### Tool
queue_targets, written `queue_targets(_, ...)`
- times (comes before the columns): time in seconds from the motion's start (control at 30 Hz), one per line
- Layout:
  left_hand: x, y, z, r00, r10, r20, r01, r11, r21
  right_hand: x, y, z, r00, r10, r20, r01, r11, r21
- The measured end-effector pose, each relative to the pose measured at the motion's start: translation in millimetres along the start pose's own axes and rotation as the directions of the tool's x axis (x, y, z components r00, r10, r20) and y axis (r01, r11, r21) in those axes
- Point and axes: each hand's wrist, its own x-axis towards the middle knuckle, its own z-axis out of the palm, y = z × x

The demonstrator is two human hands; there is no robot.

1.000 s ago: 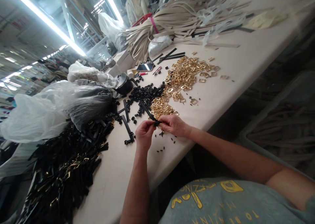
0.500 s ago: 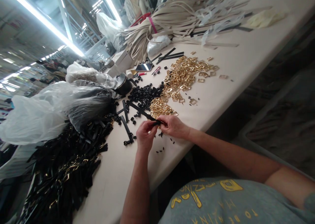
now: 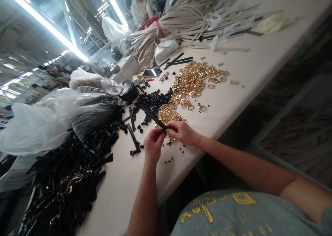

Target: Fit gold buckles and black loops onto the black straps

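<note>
A short black strap [image 3: 151, 115] is pinched between my two hands, its free end pointing away over the table. My left hand [image 3: 153, 142] grips it near the close end, thumb against fingers. Fingers of my right hand [image 3: 183, 132] are closed on the same end from the other side; whatever small part lies between the fingertips is hidden. Just beyond my hands lies a heap of gold buckles [image 3: 192, 82]. Beside it is a pile of small black loops [image 3: 153, 101]. A few loose black strips [image 3: 133, 137] rest left of my hands.
Black straps with gold buckles [image 3: 70, 180] form a big pile at left. Behind are plastic bags [image 3: 52, 111], a lidded metal pot [image 3: 129, 91], a phone [image 3: 151, 72] and a bundle of beige straps [image 3: 178, 20]. A person [image 3: 141, 8] is at the far side. The table edge [image 3: 233, 116] runs diagonally.
The strap's free end has swung slightly right and turned its flat side more into view. Both hands stay nearly in place, fingers shifting a little on the strap.
</note>
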Motion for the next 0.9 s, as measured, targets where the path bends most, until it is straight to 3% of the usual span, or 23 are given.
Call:
queue_targets(0.13,4.0,3.2,-2.0,0.972,-0.227,-0.06,0.207,0.95,-0.233,-0.7,-2.2,0.9,0.999,-0.024,-0.042,0.021,0.998,-0.067)
queue_targets(0.23,8.8,3.3,-6.3,0.948,-0.306,-0.091,0.253,0.894,-0.37,-1.3,-4.6,1.2,0.999,-0.032,-0.04,0.029,0.995,-0.091)
queue_targets(0.53,4.9,-7.3,2.5,0.95,-0.287,-0.12,0.239,0.92,-0.312,-0.7,-4.1,-1.0,1.0,-0.031,0.001,0.031,0.993,-0.118)
queue_targets(0.73,2.4,-6.1,4.4,0.979,-0.104,-0.178,0.075,0.984,-0.164,0.0,-1.3,-1.5,0.997,-0.065,0.039,0.069,0.993,-0.101)
queue_targets(0.9,3.8,-4.3,1.0,0.977,-0.14,-0.164,0.129,0.989,-0.078,-0.7,-3.2,-3.7,0.994,-0.063,0.091,0.065,0.997,-0.029)
